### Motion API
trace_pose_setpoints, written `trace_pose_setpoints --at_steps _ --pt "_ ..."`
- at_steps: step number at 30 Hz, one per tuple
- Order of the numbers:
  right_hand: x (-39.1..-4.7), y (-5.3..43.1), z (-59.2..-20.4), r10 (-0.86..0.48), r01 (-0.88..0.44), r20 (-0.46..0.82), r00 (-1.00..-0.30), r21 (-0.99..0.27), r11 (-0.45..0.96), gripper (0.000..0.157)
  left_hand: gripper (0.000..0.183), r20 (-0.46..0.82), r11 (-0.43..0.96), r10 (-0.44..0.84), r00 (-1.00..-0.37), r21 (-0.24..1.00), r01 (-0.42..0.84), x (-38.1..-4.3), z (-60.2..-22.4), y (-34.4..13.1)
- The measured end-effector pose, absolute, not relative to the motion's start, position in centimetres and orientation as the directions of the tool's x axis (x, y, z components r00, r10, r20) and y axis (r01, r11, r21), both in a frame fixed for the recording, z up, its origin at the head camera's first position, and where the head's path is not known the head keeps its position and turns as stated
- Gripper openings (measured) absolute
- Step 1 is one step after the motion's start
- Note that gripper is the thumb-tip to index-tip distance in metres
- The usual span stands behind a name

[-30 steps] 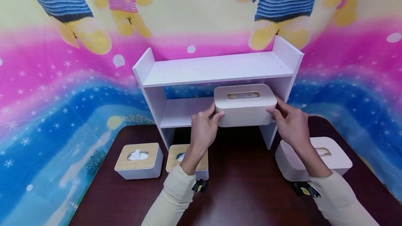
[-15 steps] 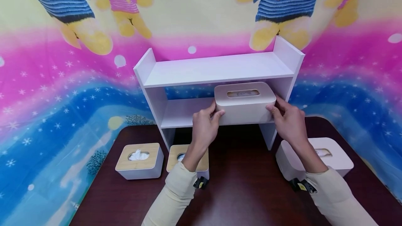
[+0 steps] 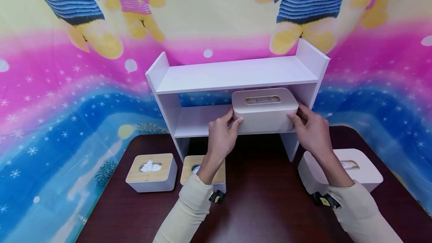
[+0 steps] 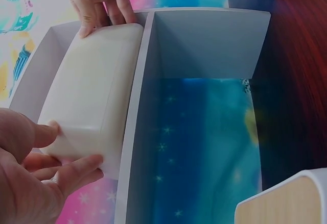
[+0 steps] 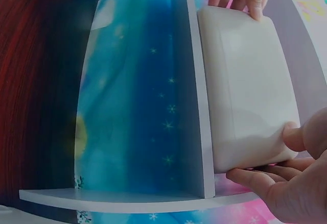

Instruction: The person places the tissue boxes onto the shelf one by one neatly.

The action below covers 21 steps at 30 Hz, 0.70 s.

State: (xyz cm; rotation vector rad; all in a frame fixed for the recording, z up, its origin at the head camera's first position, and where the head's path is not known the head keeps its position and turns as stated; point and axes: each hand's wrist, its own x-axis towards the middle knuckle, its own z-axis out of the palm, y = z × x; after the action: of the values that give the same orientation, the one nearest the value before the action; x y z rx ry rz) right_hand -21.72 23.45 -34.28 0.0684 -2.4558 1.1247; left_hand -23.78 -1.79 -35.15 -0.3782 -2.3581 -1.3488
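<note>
A cream tissue box [image 3: 264, 119] with an oval slot in its lid is at the right part of the middle shelf [image 3: 199, 120] of a white two-tier rack. My left hand [image 3: 221, 134] grips its left end, thumb on the front face and fingers round the side. At the other end my right hand [image 3: 312, 130] holds it the same way. In the left wrist view the box [image 4: 94, 89] lies along the shelf board between both hands. From the right wrist view the box's front face [image 5: 250, 86] is seen, its lower edge close against the board.
Two white tissue boxes with wooden lids, one at the left [image 3: 152, 171] and one partly behind my left forearm [image 3: 203, 171], stand on the dark table [image 3: 256, 205]. Another cream box [image 3: 361, 168] sits at the right, partly behind my right forearm. The rack's top shelf [image 3: 233, 74] overhangs the held box.
The held box has risen slightly and gone back onto the middle shelf, its front now level with the shelf edge. Both hands still hold its ends. The view has shifted a little.
</note>
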Motion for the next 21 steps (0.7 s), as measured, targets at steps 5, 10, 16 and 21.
trace_pose_setpoints --at_steps 5,10,16,21 --pt "-21.4 23.5 -34.3 0.127 -0.198 0.345 -0.930 -0.761 0.617 0.069 0.056 0.432 0.451 0.040 -0.901 0.797 0.402 -23.6 -35.3 -1.9" --pt "-20.3 23.3 -35.0 0.135 -0.186 0.320 -0.938 -0.791 0.583 0.079 0.058 0.411 0.408 0.052 -0.910 0.823 0.395 -22.5 -35.5 -3.1" --pt "-18.5 23.0 -36.3 0.140 -0.184 0.315 -0.939 -0.802 0.569 0.078 0.064 0.375 0.397 -0.005 -0.927 0.851 0.343 -20.3 -36.2 -6.0" --pt "-16.9 22.5 -36.8 0.159 -0.166 0.303 -0.940 -0.810 0.562 0.076 0.065 0.349 0.411 -0.026 -0.937 0.858 0.308 -18.7 -37.2 -8.5"
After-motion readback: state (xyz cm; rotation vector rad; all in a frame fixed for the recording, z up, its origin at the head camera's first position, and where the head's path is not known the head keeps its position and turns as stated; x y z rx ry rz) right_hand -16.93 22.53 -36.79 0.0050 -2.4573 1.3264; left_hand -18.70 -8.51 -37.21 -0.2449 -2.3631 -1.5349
